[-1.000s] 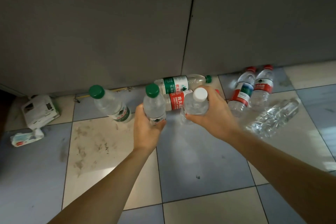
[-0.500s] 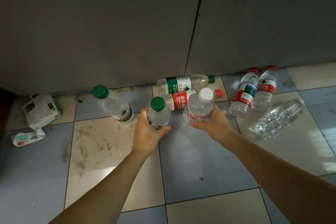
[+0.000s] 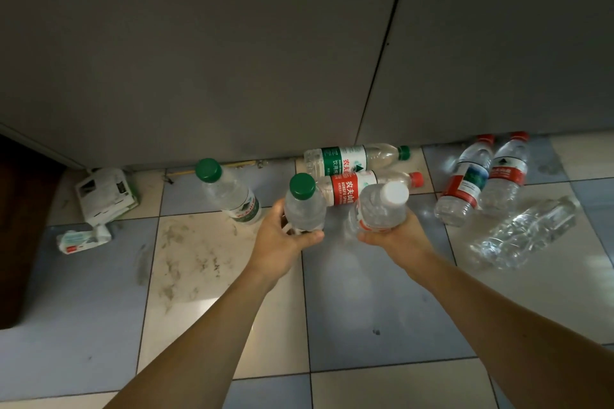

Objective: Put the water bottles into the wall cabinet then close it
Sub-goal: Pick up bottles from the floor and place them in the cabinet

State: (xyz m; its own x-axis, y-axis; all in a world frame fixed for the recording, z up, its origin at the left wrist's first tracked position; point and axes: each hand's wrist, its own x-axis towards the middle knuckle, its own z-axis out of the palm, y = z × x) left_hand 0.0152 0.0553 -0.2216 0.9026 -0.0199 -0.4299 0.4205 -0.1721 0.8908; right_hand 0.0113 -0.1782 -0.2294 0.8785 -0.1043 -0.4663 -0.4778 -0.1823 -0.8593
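Observation:
My left hand (image 3: 282, 236) grips a green-capped water bottle (image 3: 304, 204) held upright above the floor. My right hand (image 3: 392, 236) holds a white-capped bottle (image 3: 382, 207) tilted slightly right. Behind them on the tiles lie a green-labelled bottle (image 3: 352, 158) and a red-labelled bottle (image 3: 362, 189), both on their sides. Another green-capped bottle (image 3: 229, 192) stands to the left. Two red-capped bottles (image 3: 465, 183) (image 3: 505, 176) stand at the right, beside a clear crushed bottle (image 3: 528, 232). The grey cabinet doors (image 3: 232, 43) fill the upper view and are closed.
A white carton (image 3: 104, 192) and a small tissue pack (image 3: 83, 237) lie on the floor at the left. A dark object (image 3: 20, 226) borders the far left edge. The tiled floor (image 3: 365, 309) below my arms is bare and scuffed.
Both hands have lifted their bottles off the floor and drawn them slightly toward me. The right hand has shifted from over the bottle to underneath it.

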